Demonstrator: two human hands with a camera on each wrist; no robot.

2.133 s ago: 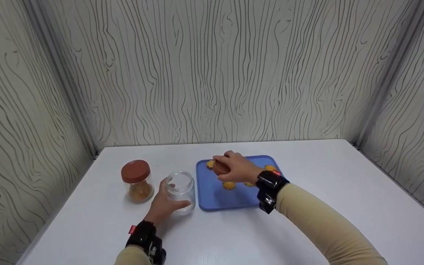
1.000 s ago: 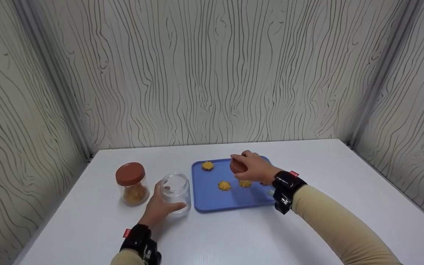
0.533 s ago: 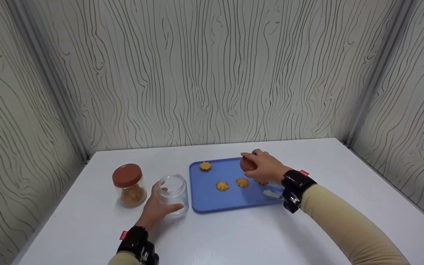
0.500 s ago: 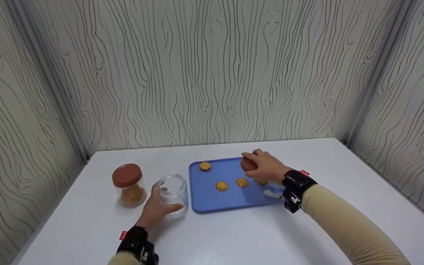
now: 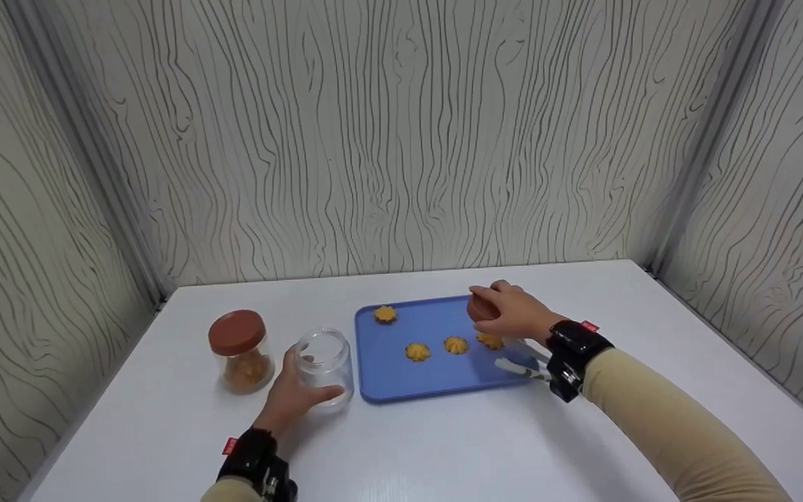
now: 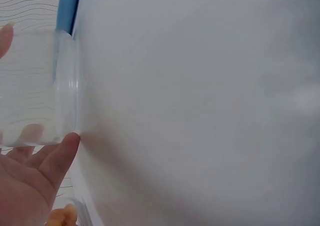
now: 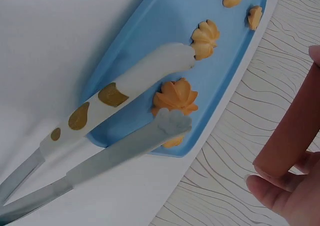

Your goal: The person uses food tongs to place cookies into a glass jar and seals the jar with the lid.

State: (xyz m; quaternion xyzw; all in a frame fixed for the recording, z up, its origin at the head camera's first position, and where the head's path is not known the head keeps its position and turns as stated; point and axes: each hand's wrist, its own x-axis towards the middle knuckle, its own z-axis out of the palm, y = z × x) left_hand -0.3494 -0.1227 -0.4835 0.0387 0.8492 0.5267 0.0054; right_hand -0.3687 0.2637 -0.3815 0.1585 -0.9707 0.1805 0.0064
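My left hand [image 5: 292,396] grips an uncovered clear jar [image 5: 326,376] that stands on the table just left of a blue tray [image 5: 394,385]. In the left wrist view, fingers and thumb lie around the wall of the jar [image 6: 35,85]. Over the tray's back right part, my right hand [image 5: 518,314] holds a reddish-brown lid [image 5: 479,309] tilted on its edge, thumb and fingers at its rim. Below that hand are white tongs [image 7: 117,98] with paw-shaped tips and gold spots, spread over the tray's right end. Several ridged yellow cookies [image 5: 417,351] lie on the tray.
A second jar [image 5: 247,369] with cookies inside and a reddish-brown lid on top stands left of my left hand. The white table [image 5: 401,453] ends at a wood-patterned back wall [image 5: 346,174], with similar panels at both sides.
My right hand has carried the lid rightward across the tray, uncovering cookies and the tongs. My left hand keeps its hold on the jar. The head view has shifted slightly.
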